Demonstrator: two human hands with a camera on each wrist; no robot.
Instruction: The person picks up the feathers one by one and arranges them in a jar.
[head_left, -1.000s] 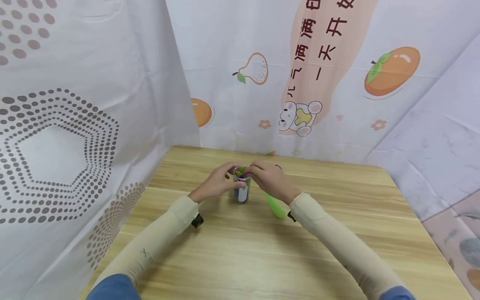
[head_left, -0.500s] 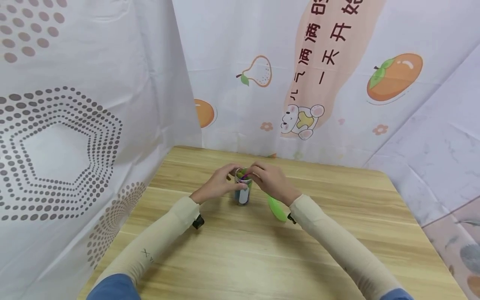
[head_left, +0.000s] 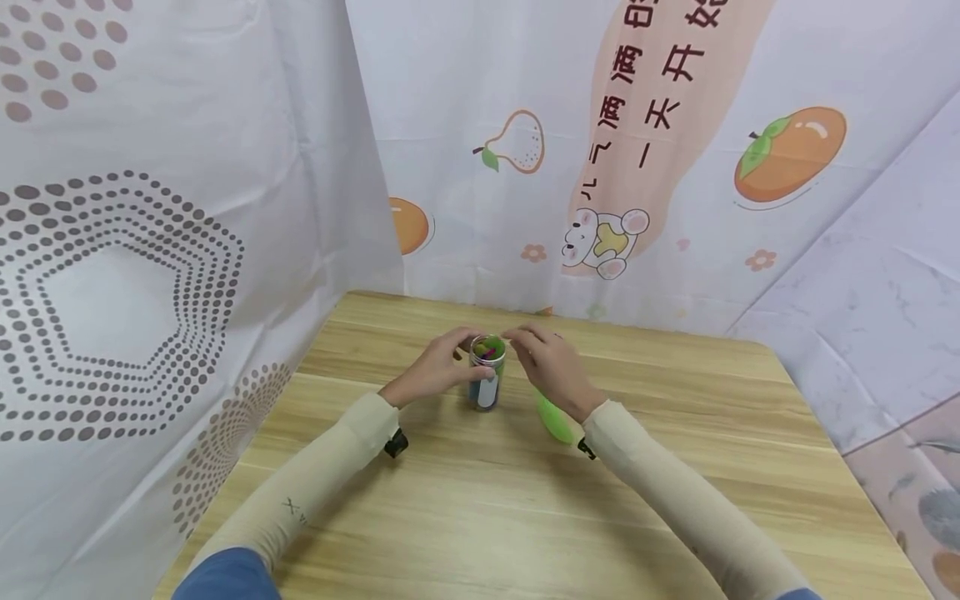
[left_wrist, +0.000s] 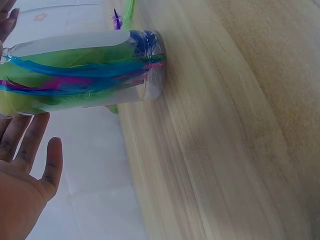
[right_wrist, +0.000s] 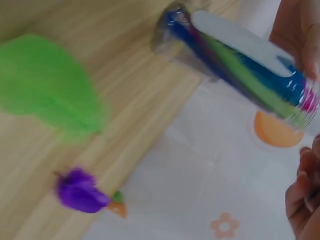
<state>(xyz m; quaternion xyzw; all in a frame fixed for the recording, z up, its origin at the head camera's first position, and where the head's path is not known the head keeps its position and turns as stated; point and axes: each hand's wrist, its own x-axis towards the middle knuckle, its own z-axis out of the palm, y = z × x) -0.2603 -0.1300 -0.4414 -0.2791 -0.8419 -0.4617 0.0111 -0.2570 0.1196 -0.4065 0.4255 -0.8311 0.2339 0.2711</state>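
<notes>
A clear jar point(head_left: 476, 391) with a white label stands upright on the table. Colourful feathers point(left_wrist: 75, 75) in green, blue and pink fill it. My left hand point(head_left: 433, 367) holds it near the mouth, thumb on the near side and fingers round the far side. My right hand point(head_left: 551, 367) hovers just right of the rim, its fingers loosely bent with nothing seen between them. Below that hand lies a bright green feather point(head_left: 555, 419), partly covered by it in the head view. A purple feather point(right_wrist: 80, 191) lies beyond the green one in the right wrist view.
The wooden table point(head_left: 480, 508) ends at a white printed curtain point(head_left: 465, 250) close behind the jar. Another curtain point(head_left: 135, 333) with dots hangs along the left side. Black wrist straps point(head_left: 395, 442) show at the cuffs.
My right fingers have let go of a pink-purple feather at the jar's mouth and drawn back to the right. The left hand keeps its hold on the jar. The head view has shifted slightly.
</notes>
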